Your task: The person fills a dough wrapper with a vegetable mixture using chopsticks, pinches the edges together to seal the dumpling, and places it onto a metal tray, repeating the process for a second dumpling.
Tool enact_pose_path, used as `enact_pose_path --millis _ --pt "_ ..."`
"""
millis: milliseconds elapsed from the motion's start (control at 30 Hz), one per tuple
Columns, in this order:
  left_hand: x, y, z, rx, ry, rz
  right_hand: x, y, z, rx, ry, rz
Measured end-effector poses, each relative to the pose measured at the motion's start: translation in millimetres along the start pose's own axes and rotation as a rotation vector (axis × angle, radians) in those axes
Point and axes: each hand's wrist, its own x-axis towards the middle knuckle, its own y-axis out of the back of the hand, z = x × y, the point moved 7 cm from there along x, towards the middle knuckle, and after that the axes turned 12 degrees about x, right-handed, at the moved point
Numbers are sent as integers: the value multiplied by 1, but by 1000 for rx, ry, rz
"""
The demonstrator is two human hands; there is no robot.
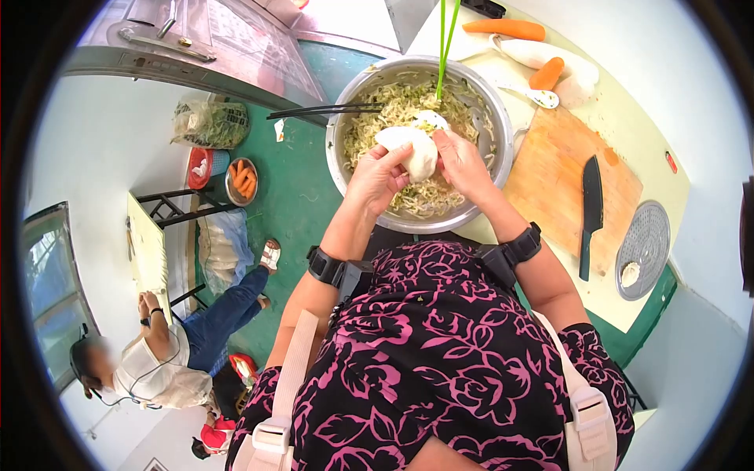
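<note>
Hands: 2, both above one large metal bowl [337, 161] of shredded filling [430, 206] with green bits. Left hand [378, 177]: grasping one folded white dough wrapper [415, 151], thumb on top. Right hand [463, 163]: fingers closed on the wrapper's right edge. Wrapper location: over the filling, inside the bowl's outline; some green-flecked filling shows at its far side.

Sticks at bowl: 2 green [444, 51], 2 black [314, 111], reaching over the rim from the far side and the left.

On the pale surface [628, 320], right of bowl: 1 wooden cutting board [550, 180]; 1 black-bladed knife [592, 208] lying on it; 1 round perforated metal plate [649, 235] overlapping the board's edge, bearing 1 small dough piece [630, 273]. Beyond the board: 1 white spoon [542, 98], 2 orange carrot pieces [504, 30], one long, one short, beside white radish [542, 55]; count of radish uncertain.

Left, floor: 1 metal basin [231, 193] of several carrots [244, 179]. One co-worker [161, 353] at another table [145, 247].
</note>
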Motion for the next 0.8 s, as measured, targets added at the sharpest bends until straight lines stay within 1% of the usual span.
enact_pose_path --millis 100,167,200,300,400,500,600,700,800 --pt "1 3 0 -23 16 36 -5 -2 -1 -81 -81 -12" --pt "1 4 0 -34 10 52 -4 -9 -3 -120 35 -52" --pt "1 2 0 -35 15 29 -4 -11 -4 -138 93 -70" --pt "0 0 1 -38 19 -26 -1 -8 -3 0 89 -38" --pt "0 -2 1 -51 7 -46 -5 -8 11 284 -234 -89" --pt "-1 -3 2 -108 6 -26 -7 -4 7 219 -222 -74" --pt "3 0 -1 -168 -6 -2 -11 -16 13 354 -237 -116" --pt "6 4 -4 -163 -38 14 -7 -15 15 300 -187 -65" --pt "5 2 -4 -215 -43 28 -9 -15 13 371 -236 -99"
